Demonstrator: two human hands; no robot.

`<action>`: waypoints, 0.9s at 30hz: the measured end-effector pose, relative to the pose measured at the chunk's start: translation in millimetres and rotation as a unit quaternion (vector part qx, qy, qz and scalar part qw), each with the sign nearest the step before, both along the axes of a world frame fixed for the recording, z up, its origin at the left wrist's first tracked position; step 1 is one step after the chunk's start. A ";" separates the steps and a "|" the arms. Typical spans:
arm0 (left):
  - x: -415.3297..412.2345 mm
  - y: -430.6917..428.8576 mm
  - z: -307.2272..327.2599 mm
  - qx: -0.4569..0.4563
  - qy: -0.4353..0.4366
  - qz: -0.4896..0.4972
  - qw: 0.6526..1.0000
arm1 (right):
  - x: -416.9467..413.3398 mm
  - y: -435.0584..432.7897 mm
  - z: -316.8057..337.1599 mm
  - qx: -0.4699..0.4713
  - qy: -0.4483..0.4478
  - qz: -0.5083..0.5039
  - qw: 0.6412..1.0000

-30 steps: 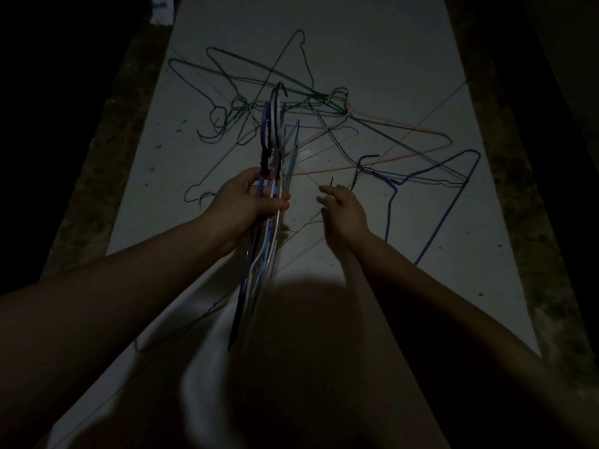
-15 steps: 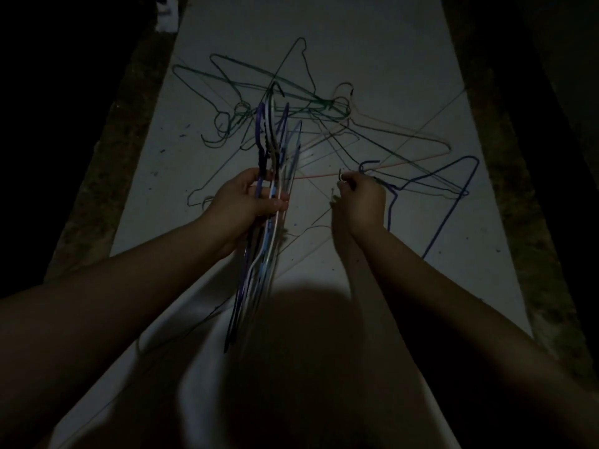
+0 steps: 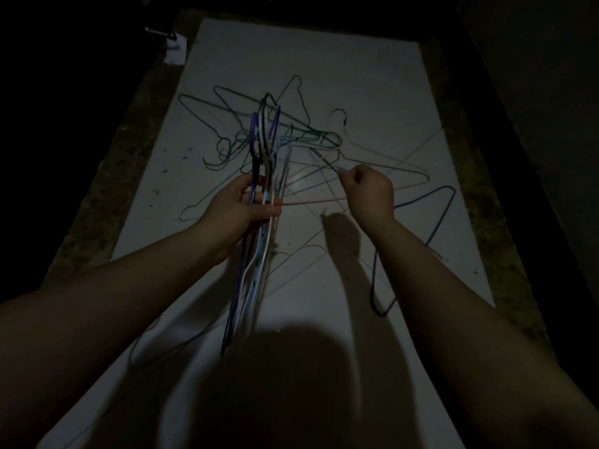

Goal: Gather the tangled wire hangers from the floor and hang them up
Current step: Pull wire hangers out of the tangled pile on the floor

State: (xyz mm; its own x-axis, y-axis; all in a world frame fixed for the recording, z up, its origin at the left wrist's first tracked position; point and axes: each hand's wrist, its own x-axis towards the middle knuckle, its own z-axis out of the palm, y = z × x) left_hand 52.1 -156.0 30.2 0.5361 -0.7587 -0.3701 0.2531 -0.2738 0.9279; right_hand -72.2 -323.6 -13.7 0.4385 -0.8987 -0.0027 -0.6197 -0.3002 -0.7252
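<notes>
Over floor point(image 3: 94, 205), left hand point(image 3: 238, 207) clutching hanger bundle point(image 3: 256, 280), right hand point(image 3: 369, 192) pinching wire point(image 3: 324, 159)

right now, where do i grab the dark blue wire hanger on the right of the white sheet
Probably the far right corner of the dark blue wire hanger, coming from the right edge of the white sheet. That bend lies clear of the tangled hangers; the hook end is hidden behind the right hand.
</notes>
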 end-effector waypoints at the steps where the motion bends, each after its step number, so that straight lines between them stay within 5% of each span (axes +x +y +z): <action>1: 0.4 0.6 0.3 -0.002 0.003 0.004 1.000 | 1.0 0.2 3.9 0.025 -0.036 -0.012 0.999; 8: 3.6 4.2 6.2 -0.007 -0.006 0.013 1.000 | 11.4 5.8 25.1 0.144 -0.205 -0.029 0.968; 27: 6.0 3.2 6.0 -0.002 -0.007 0.025 1.000 | 8.9 22.8 59.3 0.144 -0.362 -0.080 0.917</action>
